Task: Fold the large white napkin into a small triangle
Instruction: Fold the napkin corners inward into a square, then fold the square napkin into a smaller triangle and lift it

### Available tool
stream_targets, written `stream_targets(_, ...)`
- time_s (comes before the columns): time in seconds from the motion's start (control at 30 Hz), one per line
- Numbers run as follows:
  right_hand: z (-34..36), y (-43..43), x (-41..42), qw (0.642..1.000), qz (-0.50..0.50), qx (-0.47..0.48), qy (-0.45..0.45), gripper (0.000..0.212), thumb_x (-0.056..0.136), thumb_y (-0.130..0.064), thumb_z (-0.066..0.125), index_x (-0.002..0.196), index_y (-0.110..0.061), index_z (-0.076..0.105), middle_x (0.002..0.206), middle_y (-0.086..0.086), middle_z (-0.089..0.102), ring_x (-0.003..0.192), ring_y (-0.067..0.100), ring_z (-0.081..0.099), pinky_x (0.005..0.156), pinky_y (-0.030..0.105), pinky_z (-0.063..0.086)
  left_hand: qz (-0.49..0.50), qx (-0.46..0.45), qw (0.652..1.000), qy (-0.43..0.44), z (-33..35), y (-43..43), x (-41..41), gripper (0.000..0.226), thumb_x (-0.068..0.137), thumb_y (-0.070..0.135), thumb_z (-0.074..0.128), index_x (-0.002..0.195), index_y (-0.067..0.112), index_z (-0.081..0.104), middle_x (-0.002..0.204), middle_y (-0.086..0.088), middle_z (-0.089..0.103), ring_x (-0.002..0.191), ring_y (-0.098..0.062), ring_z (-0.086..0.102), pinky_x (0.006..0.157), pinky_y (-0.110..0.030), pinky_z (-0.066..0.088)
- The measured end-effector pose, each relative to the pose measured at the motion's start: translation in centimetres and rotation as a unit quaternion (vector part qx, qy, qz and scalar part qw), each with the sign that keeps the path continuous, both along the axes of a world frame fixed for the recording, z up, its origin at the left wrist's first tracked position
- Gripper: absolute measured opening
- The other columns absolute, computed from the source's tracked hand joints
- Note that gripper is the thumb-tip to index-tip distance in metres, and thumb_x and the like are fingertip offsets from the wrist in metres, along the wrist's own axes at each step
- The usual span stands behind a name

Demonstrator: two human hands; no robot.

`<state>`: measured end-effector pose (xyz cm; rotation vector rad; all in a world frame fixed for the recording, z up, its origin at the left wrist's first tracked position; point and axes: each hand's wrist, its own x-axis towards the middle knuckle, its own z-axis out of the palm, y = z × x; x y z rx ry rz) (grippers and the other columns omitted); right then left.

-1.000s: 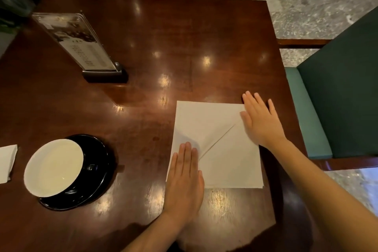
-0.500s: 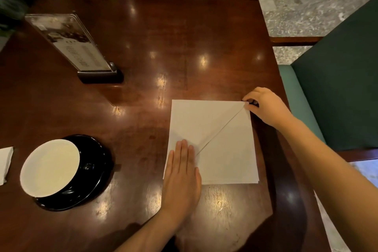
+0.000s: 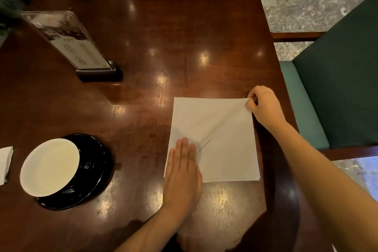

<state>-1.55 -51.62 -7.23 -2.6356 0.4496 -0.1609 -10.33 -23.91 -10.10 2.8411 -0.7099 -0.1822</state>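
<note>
Now we press our left hand (image 3: 182,172) flat, fingers straight, on the near-left corner of the white napkin (image 3: 229,153), which lies as a square near the right edge of the dark wooden table (image 3: 184,37). Our right hand (image 3: 263,106) pinches the far-right corner, where a diagonal fold line begins. To the left sit a white bowl (image 3: 50,166) on a black saucer (image 3: 96,170) and a menu stand (image 3: 69,41).

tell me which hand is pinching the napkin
The right hand, pinching the far right corner of the napkin; the left hand presses flat on its near left part.
</note>
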Motion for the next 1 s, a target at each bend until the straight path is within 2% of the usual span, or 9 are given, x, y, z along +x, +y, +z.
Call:
stream_targets(0.13,1.0,0.9,-1.0,0.989,-0.133,0.065,-0.008,0.012,0.091,-0.008,0.047,0.096,-0.007,0.059,0.097,0.009,0.058,0.084,0.022,0.055,0.07,0.031,0.045,0.007,0.004,1.0,0.016,0.3,-0.1,-0.2,0.058,0.098,0.029,-0.004,0.142,0.006,0.026,0.147,-0.025,0.031,0.139,-0.036,0.023,0.11,-0.045,0.017)
stream_targets(0.27,2.7,2.9,-5.2,0.968,-0.136,0.038,0.209,0.021,0.094,-0.03,0.048,0.098,-0.01,0.053,0.086,0.006,0.059,0.073,0.023,0.057,0.065,0.033,0.047,0.06,0.015,0.997,0.046,0.6,-1.5,-1.8,0.064,0.098,0.041,0.003,0.144,0.002,0.024,0.15,-0.026,0.019,0.141,-0.037,0.012,0.109,-0.048,0.013)
stream_targets(0.33,3.0,4.2,-7.4,0.95,-0.104,0.063,0.287,0.023,0.093,-0.032,0.051,0.103,-0.011,0.05,0.091,0.004,0.058,0.079,0.022,0.057,0.07,0.035,0.049,0.079,0.006,0.992,0.099,1.2,-2.6,-2.8,0.066,0.094,0.046,0.017,0.144,0.002,0.023,0.151,-0.025,0.017,0.141,-0.037,0.007,0.108,-0.048,0.009)
stream_targets(0.4,2.7,5.1,-8.6,0.956,-0.089,0.089,0.264,0.022,0.092,-0.026,0.056,0.108,-0.013,0.049,0.099,0.004,0.057,0.084,0.02,0.056,0.076,0.035,0.05,0.068,-0.019,0.988,0.137,2.5,-3.3,-3.8,0.069,0.093,0.052,0.01,0.144,0.008,0.022,0.153,-0.02,0.014,0.142,-0.039,0.0,0.111,-0.047,0.002)
stream_targets(0.5,2.3,5.6,-9.5,0.975,-0.109,0.112,0.156,0.022,0.089,-0.024,0.061,0.108,-0.014,0.053,0.101,0.003,0.058,0.08,0.014,0.053,0.07,0.028,0.047,0.034,-0.094,0.982,0.161,5.3,-3.0,-0.9,0.086,0.077,0.059,-0.026,0.149,0.022,0.003,0.156,-0.005,-0.012,0.141,-0.027,-0.02,0.113,-0.038,-0.018)
stream_targets(0.57,2.4,5.6,-10.0,0.976,-0.128,0.118,0.129,0.026,0.089,-0.029,0.061,0.109,-0.013,0.053,0.099,0.001,0.057,0.079,0.013,0.054,0.065,0.024,0.045,0.062,-0.114,0.987,0.096,5.7,-2.1,4.7,0.057,0.095,0.035,-0.001,0.149,0.018,0.006,0.156,-0.004,-0.004,0.144,-0.026,-0.007,0.115,-0.034,-0.005)
stream_targets(0.67,2.7,5.7,-11.1,0.969,-0.141,0.102,0.174,0.033,0.091,-0.038,0.055,0.112,-0.013,0.051,0.095,-0.001,0.055,0.078,0.015,0.054,0.065,0.027,0.046,0.141,-0.107,0.98,0.088,5.2,0.2,12.9,0.056,0.092,0.002,0.037,0.145,0.011,0.027,0.149,-0.012,0.032,0.136,-0.03,0.029,0.11,-0.039,0.024)
stream_targets(0.83,3.4,5.6,-12.1,0.936,-0.117,0.148,0.297,0.031,0.094,-0.032,0.052,0.115,-0.009,0.051,0.108,0.006,0.057,0.087,0.017,0.05,0.072,0.03,0.042,0.057,0.032,0.977,0.205,5.2,1.9,16.4,0.032,0.093,0.013,0.044,0.125,0.014,0.047,0.123,-0.011,0.051,0.109,-0.027,0.046,0.084,-0.032,0.039)
stream_targets(1.0,3.9,5.4,-12.6,0.928,-0.155,0.231,0.247,0.013,0.089,-0.023,0.061,0.096,-0.013,0.057,0.093,0.002,0.06,0.079,0.018,0.059,0.066,0.029,0.051,0.059,0.01,0.957,0.283,6.2,2.5,17.6,0.007,0.088,0.02,0.058,0.09,0.013,0.057,0.09,-0.007,0.064,0.072,-0.018,0.06,0.062,-0.029,0.047)
